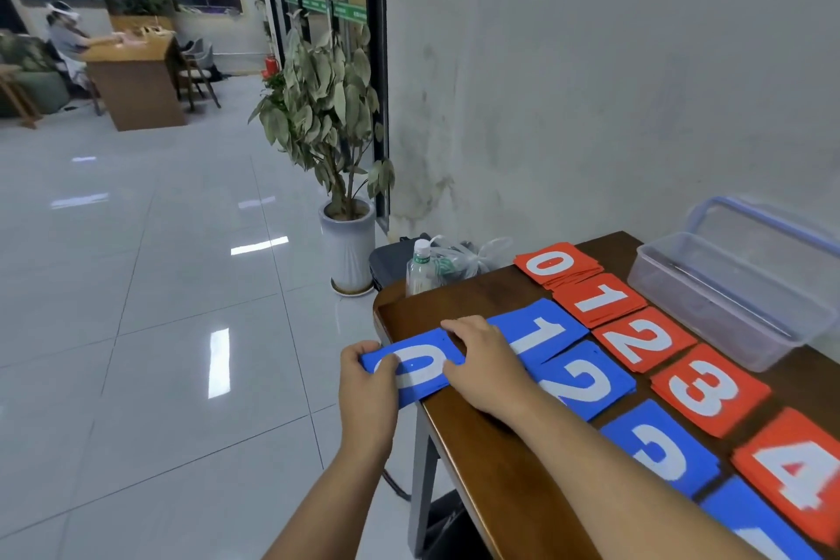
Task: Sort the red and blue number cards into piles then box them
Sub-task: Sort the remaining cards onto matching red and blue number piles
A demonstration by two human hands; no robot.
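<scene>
Digits, white on colour: red piles (643, 343) read 0, 1, 2, 3, 4 in far row; blue piles (586, 382) read 1, 2, 3 in near row. Blue 0 pile (420, 371) at left corner of table (477, 446), overhanging edge — long axis left to right across view. Left hand (368, 382) pinches its left end, thumb on top. Right hand (482, 364) palm down, fingers curled over its far edge. Clear box (727, 300) beside red row.

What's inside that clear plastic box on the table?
Nothing shows inside the clear box; its frosted walls blur the bottom, so small items could be missed. Its lid stands behind it.
</scene>
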